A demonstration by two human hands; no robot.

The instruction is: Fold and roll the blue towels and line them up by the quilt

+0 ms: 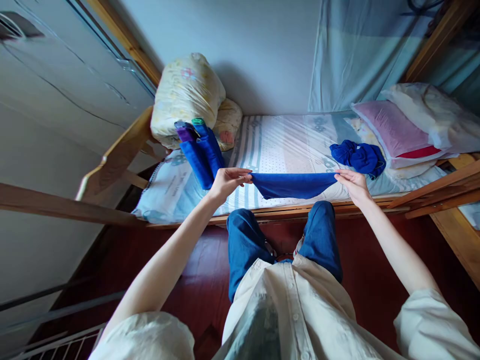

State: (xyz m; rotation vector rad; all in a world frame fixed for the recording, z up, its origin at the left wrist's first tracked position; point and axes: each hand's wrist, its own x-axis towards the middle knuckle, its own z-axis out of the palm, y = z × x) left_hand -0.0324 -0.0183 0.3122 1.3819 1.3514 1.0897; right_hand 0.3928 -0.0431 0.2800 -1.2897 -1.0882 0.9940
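A blue cloth [294, 185] is stretched level between my two hands, above the near edge of the bed. My left hand [229, 183] pinches its left corner, and my right hand [352, 186] pinches the right one. The cloth's lower part hangs a little toward the mattress. Left of my left hand lie blue rolled or folded cloths [202, 156], one end showing green and another purple. Beyond my right hand a crumpled blue cloth [358, 157] rests in a heap on the sheet.
The bed [273, 140] has a patterned sheet and wooden rails. A bundled yellowish quilt [187, 95] stands at its left end. Pink and white pillows [390, 125] lie at the right, near a hanging curtain [348, 60]. Dark red floor [195, 285] shows below.
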